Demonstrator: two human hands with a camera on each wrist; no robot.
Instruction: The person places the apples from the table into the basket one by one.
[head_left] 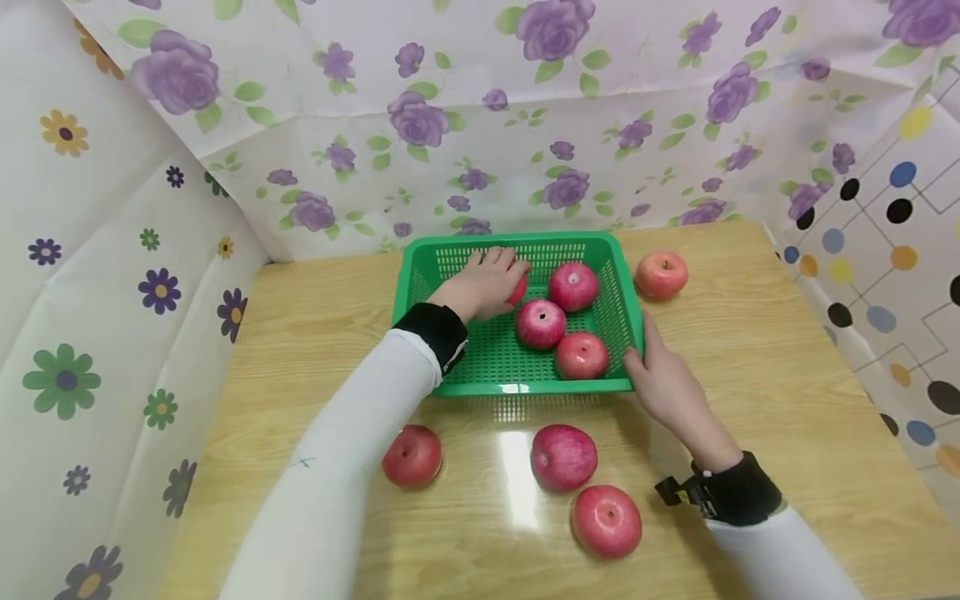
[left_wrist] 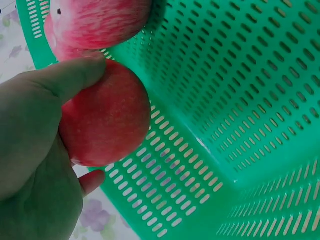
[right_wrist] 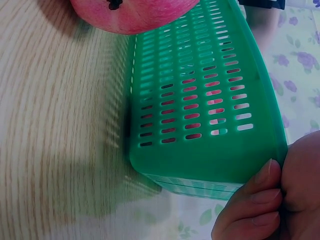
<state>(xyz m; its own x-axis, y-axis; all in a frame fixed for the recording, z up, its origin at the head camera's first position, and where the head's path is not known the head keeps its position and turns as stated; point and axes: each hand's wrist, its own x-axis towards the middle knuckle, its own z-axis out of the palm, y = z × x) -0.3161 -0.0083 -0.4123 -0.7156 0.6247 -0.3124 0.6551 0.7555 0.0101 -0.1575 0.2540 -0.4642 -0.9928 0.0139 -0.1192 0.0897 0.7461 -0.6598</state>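
Inside the green basket, my left hand grips a red apple, thumb on one side and fingers round the other. In the head view that apple is mostly covered by the hand. Three more apples lie in the basket: one at the back, one in the middle and one at the front right. My right hand holds the basket's front right corner. The right wrist view shows its fingers curled at the rim.
A paler apple sits on the wooden table right of the basket. In front lie an apple on the left, one near the middle and one closer to me. Flowered sheeting stands behind the table.
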